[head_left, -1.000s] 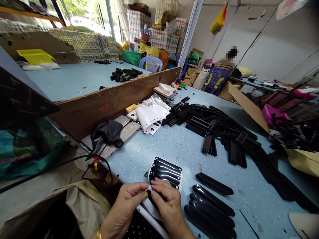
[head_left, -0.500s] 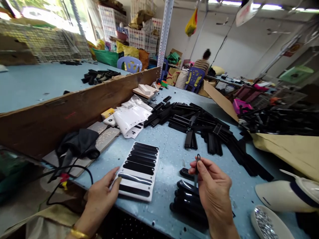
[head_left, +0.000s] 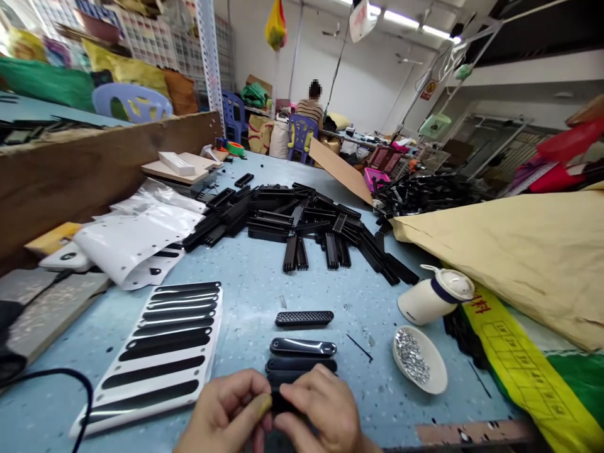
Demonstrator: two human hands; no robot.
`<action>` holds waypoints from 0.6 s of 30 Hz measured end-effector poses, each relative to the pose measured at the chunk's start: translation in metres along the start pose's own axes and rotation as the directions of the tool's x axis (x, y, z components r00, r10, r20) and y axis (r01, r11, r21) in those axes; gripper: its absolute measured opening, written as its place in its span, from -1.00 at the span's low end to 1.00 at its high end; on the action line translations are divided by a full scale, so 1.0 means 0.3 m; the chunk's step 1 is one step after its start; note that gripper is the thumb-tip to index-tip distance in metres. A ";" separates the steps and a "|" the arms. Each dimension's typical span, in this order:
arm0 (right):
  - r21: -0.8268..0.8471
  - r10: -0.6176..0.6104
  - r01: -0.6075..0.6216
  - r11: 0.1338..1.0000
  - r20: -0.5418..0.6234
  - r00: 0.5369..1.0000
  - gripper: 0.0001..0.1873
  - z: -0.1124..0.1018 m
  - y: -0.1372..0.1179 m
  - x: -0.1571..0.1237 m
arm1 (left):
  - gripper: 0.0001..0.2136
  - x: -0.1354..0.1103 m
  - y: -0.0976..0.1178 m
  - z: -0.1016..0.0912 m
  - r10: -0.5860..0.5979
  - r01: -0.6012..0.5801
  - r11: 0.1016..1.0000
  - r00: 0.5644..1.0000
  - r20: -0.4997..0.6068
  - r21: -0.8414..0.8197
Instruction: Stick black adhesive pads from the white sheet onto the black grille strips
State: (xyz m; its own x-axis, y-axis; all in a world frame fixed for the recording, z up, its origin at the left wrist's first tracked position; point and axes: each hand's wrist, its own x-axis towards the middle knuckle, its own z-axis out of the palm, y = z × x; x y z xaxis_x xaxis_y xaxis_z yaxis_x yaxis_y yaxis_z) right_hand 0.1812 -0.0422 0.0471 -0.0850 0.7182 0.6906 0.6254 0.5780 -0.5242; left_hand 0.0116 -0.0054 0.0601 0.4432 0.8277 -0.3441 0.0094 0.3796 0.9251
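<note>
At the front middle of the table, my left hand (head_left: pixel 233 409) and my right hand (head_left: pixel 325 409) are close together, fingers closed on a black strip (head_left: pixel 279 401) that they mostly cover. Just beyond the fingers lie several long black round-ended pieces (head_left: pixel 302 365), the farthest a glossy one (head_left: pixel 302 347) with a hole near its end. Behind these is a black piece with a dotted surface (head_left: pixel 304 319). To the left of my left hand rests a white backing sheet (head_left: pixel 207 362) bearing rows of black adhesive strips.
Black slotted parts (head_left: pixel 302 217) are heaped across the middle. On the right are a white dish (head_left: pixel 441 371) of small silvery pieces, a cream jug (head_left: pixel 419 305) and a yellow bag (head_left: pixel 514 365). White plastic sheets (head_left: pixel 136 236) lie left; a person (head_left: pixel 310 107) sits far back.
My hands have come together at the front middle, the right with a thin black strip from before. The left has let go of the backing sheet. The view has turned right.
</note>
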 end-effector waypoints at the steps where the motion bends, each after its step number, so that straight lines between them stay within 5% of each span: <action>1: -0.018 0.023 -0.023 1.000 -0.012 1.000 -0.79 -0.022 0.013 -0.014 | -0.68 0.013 0.008 0.000 -0.027 0.027 0.999 1.000 0.001 -0.042; 10: -0.040 0.092 -0.094 0.995 -0.063 0.994 -0.75 -0.104 0.094 -0.121 | -0.70 0.070 0.003 -0.014 -0.058 0.058 0.998 0.996 -0.074 -0.005; 12: -0.064 0.119 -0.118 0.991 0.009 0.993 -0.73 -0.140 0.098 -0.093 | -0.70 0.100 -0.010 -0.037 0.039 -0.012 0.989 0.983 -0.181 0.150; 15: -0.062 0.229 -0.229 0.971 -0.011 0.973 -0.78 -0.201 0.122 -0.042 | -0.63 0.155 -0.020 -0.068 0.274 -0.105 0.885 0.905 -0.325 0.453; 18: -0.008 0.337 -0.338 0.941 -0.066 0.939 -0.84 -0.222 0.167 -0.012 | -0.61 0.201 -0.027 -0.064 0.429 -0.130 0.684 0.868 -0.251 0.718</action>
State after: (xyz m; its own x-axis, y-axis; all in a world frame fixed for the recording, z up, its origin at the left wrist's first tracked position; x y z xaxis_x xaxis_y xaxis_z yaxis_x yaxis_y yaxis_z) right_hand 0.2644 -0.0415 0.0516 0.1815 0.8438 0.5050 0.6236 0.2983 -0.7226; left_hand 0.0211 0.0493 0.0289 0.1633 0.9849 0.0578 0.5919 -0.1446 0.7929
